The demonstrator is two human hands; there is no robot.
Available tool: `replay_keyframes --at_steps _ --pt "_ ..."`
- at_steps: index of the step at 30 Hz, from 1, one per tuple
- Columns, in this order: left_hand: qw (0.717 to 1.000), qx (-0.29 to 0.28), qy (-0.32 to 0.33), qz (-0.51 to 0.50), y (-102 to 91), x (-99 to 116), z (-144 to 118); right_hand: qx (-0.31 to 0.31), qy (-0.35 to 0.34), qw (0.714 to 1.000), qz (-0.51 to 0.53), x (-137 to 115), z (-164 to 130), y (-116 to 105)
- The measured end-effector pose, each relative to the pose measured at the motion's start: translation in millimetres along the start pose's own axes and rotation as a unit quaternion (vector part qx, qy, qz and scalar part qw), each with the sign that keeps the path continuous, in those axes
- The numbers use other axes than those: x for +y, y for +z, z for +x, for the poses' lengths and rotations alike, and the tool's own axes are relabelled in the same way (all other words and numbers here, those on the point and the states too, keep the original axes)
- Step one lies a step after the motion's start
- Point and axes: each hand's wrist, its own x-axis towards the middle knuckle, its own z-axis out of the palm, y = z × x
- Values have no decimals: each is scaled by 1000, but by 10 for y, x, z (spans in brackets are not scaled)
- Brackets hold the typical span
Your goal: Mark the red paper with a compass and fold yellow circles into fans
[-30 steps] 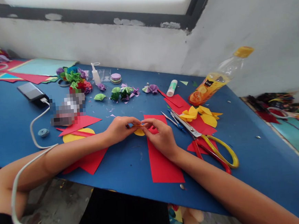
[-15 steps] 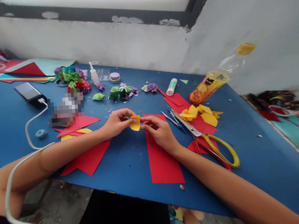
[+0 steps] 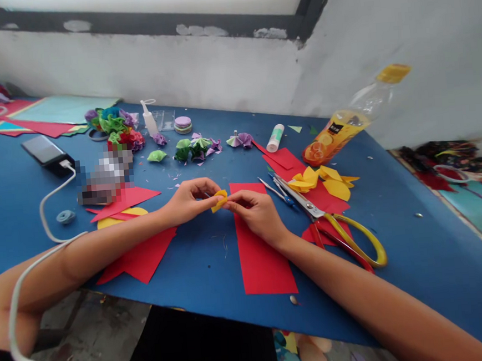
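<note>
Both hands meet over the blue table and pinch one small folded yellow paper piece. My left hand grips its left side with thumb and fingers. My right hand grips its right end and rests over a red paper sheet. The piece is creased and partly hidden by the fingertips.
Yellow-handled scissors lie right of my hands, by folded yellow pieces on red scraps. Farther back stand an orange drink bottle, a glue stick, a glue bottle and crumpled paper flowers. A phone with white cable lies left.
The yellow piece was lifted off the table and showed as a rounded shape half a second ago; now it is folded narrower between both hands. The hands stayed in about the same spot.
</note>
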Motion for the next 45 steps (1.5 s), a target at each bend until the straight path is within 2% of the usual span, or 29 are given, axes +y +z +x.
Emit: replay_keyframes --at_steps 8,18,29,45 --pt "996 9 38 77 16 52 -22 3 -39 997 -63 -11 -8 27" --pt "996 54 33 61 18 26 7 30 11 999 24 -38 -11 29" --pt "995 83 21 51 17 18 8 30 -13 999 6 -50 -9 1" --pt "996 60 17 69 18 8 7 32 -19 999 -13 -27 -21 13"
